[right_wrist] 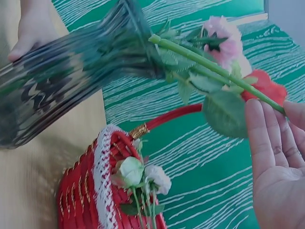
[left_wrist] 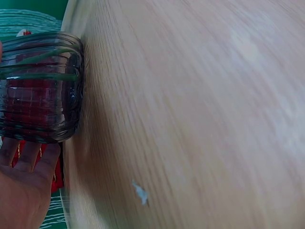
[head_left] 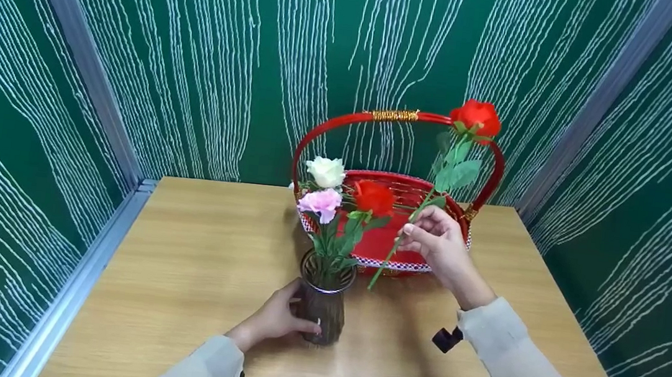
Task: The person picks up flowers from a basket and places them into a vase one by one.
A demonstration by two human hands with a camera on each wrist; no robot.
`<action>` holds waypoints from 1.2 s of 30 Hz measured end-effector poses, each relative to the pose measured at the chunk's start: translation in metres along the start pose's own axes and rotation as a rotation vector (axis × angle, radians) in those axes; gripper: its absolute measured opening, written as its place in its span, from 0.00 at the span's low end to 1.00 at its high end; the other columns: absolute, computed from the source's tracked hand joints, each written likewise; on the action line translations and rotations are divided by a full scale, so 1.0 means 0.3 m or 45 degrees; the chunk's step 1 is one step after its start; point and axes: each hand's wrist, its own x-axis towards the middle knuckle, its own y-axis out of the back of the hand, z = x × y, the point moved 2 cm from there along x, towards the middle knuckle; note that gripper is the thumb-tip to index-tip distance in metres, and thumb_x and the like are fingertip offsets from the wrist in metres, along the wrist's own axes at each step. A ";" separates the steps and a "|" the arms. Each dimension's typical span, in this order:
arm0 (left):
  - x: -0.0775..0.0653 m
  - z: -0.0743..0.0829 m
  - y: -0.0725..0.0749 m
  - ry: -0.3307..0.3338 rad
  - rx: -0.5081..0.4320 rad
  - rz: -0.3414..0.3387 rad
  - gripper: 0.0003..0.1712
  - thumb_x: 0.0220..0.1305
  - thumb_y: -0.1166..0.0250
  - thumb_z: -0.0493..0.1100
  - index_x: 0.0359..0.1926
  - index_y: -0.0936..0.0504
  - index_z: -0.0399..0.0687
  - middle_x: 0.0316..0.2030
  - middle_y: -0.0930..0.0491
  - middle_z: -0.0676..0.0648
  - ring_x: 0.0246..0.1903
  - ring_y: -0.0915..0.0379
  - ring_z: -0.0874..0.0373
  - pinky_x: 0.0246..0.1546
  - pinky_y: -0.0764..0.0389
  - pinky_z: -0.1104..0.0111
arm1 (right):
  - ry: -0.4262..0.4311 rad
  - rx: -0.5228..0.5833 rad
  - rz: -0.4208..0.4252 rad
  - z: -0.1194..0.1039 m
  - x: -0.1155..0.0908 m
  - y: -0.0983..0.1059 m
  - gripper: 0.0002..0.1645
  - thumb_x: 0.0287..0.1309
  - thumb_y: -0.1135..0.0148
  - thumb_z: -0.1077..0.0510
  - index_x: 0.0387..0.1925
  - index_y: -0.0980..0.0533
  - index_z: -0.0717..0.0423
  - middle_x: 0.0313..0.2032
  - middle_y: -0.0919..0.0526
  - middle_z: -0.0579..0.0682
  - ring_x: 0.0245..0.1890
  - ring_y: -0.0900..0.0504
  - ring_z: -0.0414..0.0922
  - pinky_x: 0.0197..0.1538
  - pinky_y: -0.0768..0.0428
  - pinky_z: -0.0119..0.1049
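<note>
A dark, see-through ribbed glass vase stands on the table, holding a white flower, a pink flower and a red rose. My left hand grips its lower left side, thumb across the front; in the left wrist view the fingers lie along the vase. Between thumb and fingers, my right hand pinches the green stem of another red rose. That rose leans, bloom up and right. In the right wrist view its cut stem end appears near the vase mouth.
Behind the vase sits a red woven basket with white lace trim and a tall arched handle bound in gold. A pale green rose and a white flower show at the basket. Green, white-streaked walls enclose the wooden table.
</note>
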 end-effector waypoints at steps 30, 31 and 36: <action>-0.004 0.007 -0.003 -0.002 -0.075 -0.012 0.46 0.53 0.13 0.37 0.68 0.28 0.40 0.62 0.20 0.38 0.66 0.20 0.37 0.66 0.15 0.50 | 0.283 -0.648 -0.118 0.066 -0.049 -0.194 0.15 0.68 0.30 0.70 0.52 0.22 0.72 0.43 0.10 0.69 0.40 0.08 0.43 0.50 0.08 0.35; -0.003 0.007 -0.003 -0.005 -0.075 -0.010 0.45 0.53 0.13 0.37 0.68 0.28 0.40 0.61 0.20 0.38 0.66 0.20 0.37 0.66 0.15 0.50 | 0.291 -0.662 -0.145 0.072 -0.051 -0.199 0.15 0.69 0.30 0.69 0.53 0.21 0.72 0.44 0.10 0.69 0.41 0.08 0.43 0.51 0.08 0.35; -0.001 0.008 -0.002 -0.001 -0.051 -0.006 0.45 0.53 0.13 0.38 0.68 0.28 0.42 0.61 0.19 0.39 0.66 0.20 0.38 0.68 0.16 0.48 | 0.319 -0.718 -0.255 0.098 -0.062 -0.219 0.14 0.72 0.34 0.69 0.56 0.20 0.69 0.48 0.09 0.66 0.43 0.08 0.41 0.52 0.08 0.36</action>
